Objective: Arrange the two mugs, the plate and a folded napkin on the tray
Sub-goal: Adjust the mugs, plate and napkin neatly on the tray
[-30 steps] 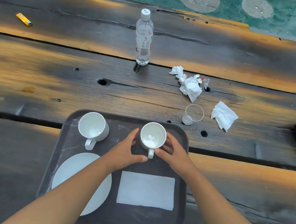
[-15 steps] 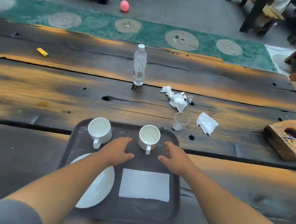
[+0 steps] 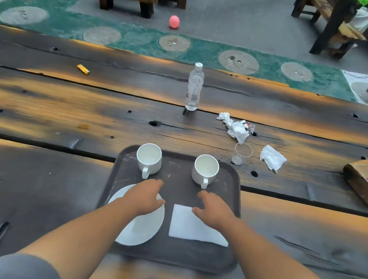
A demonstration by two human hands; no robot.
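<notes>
Tray (image 3: 230,192) centre frame: mugs (image 3: 149,158) (image 3: 205,169) above, plate (image 3: 142,227) and napkin (image 3: 188,224) below. Left hand (image 3: 144,198), right hand (image 3: 214,210) both released, holding nothing.

Tray (image 3: 230,190): dark grey-brown, pale scuff marks. Two mugs, left mug (image 3: 149,158) and right mug (image 3: 205,168): plain white. Plate (image 3: 145,227): white. Folded napkin (image 3: 188,227): white. Tabletop (image 3: 62,108): weathered wood, near-black with orange-tan streaks. Lighter (image 3: 83,69): yellow. Water bottle (image 3: 194,88): clear, white cap. Crumpled tissues (image 3: 236,128): white. Plastic cup (image 3: 242,152): clear. Ball (image 3: 174,21): pink. Floor strip (image 3: 145,41): green with tan round discs. Sleeves (image 3: 20,269): grey.
</notes>
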